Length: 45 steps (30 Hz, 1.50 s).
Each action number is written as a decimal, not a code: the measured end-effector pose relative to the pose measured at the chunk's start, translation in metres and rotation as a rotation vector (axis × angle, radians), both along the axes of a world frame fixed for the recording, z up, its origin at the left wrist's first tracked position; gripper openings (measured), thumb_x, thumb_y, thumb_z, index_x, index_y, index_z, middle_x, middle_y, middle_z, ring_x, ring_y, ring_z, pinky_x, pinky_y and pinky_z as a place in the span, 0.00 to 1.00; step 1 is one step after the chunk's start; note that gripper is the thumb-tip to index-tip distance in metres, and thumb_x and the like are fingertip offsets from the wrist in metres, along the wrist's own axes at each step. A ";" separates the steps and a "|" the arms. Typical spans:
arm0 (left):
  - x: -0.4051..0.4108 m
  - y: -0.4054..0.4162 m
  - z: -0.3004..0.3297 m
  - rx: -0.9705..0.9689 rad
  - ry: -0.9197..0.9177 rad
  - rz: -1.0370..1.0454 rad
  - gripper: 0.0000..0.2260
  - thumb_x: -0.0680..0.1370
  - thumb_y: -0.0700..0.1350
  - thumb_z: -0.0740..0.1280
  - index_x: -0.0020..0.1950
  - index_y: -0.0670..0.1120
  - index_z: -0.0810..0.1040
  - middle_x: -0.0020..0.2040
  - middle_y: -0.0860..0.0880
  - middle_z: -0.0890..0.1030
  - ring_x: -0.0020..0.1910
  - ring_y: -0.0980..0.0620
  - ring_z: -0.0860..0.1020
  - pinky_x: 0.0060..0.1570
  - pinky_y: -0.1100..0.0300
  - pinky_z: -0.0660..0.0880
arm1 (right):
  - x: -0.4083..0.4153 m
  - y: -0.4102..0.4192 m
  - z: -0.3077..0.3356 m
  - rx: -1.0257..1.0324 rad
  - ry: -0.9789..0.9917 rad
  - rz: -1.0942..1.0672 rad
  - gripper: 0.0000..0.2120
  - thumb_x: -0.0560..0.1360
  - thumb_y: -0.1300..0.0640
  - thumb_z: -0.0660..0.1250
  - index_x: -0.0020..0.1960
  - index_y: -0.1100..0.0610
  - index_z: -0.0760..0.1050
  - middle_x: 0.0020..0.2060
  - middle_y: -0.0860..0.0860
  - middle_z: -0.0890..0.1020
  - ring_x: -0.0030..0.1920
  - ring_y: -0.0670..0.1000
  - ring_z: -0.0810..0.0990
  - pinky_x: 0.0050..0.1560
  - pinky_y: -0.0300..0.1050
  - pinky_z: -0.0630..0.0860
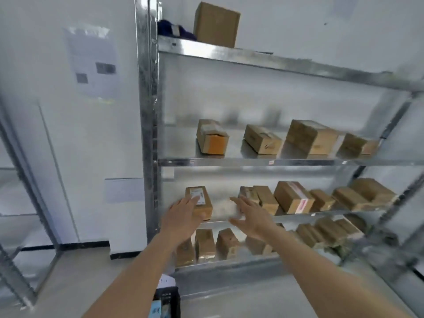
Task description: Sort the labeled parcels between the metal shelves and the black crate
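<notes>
White wall (68, 138) to the left of the rack; a printed sheet (91, 63) stuck on it high up, with two dark code blocks, text too blurred to read; a second, smaller pale sheet (124, 190) lower down, beside the rack post; black skirting strip (85, 245) along the wall's foot; pale floor (75, 281) below it; on the top level, a dark blue-purple bundle (172, 29) lying just beside a box, kind unclear; a second metal frame (20, 226) at far left, only partly in view.
</notes>
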<state>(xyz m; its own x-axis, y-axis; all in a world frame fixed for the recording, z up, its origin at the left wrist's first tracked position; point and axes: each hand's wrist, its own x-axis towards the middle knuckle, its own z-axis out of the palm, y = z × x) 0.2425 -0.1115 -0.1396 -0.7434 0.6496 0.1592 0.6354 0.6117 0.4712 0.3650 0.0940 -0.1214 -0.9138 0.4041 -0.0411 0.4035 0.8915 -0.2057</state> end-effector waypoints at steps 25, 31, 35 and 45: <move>0.111 0.257 0.068 0.001 -0.074 0.029 0.27 0.80 0.61 0.62 0.78 0.60 0.60 0.80 0.53 0.59 0.78 0.49 0.60 0.74 0.46 0.63 | 0.120 0.288 0.070 -0.040 0.018 -0.013 0.30 0.81 0.38 0.63 0.80 0.39 0.58 0.81 0.47 0.61 0.80 0.55 0.60 0.77 0.62 0.64; 0.074 0.297 0.027 -0.014 -0.135 0.042 0.27 0.80 0.60 0.62 0.78 0.60 0.60 0.80 0.53 0.59 0.78 0.49 0.60 0.75 0.47 0.62 | 0.074 0.321 0.029 -0.134 -0.076 0.014 0.30 0.81 0.41 0.63 0.81 0.42 0.58 0.81 0.50 0.61 0.78 0.56 0.65 0.75 0.57 0.66; 0.028 0.324 -0.011 -0.029 -0.180 0.049 0.27 0.81 0.59 0.61 0.78 0.58 0.60 0.79 0.54 0.61 0.77 0.51 0.61 0.75 0.49 0.62 | 0.026 0.341 0.004 -0.211 -0.102 0.008 0.29 0.82 0.44 0.64 0.81 0.41 0.58 0.81 0.49 0.59 0.77 0.57 0.66 0.75 0.56 0.67; -0.092 0.405 -0.115 -0.100 -0.328 0.091 0.27 0.80 0.61 0.62 0.78 0.60 0.60 0.79 0.54 0.60 0.77 0.51 0.61 0.74 0.49 0.62 | -0.097 0.396 -0.100 -0.330 -0.199 -0.030 0.28 0.83 0.43 0.63 0.80 0.42 0.59 0.79 0.50 0.65 0.74 0.57 0.71 0.71 0.55 0.72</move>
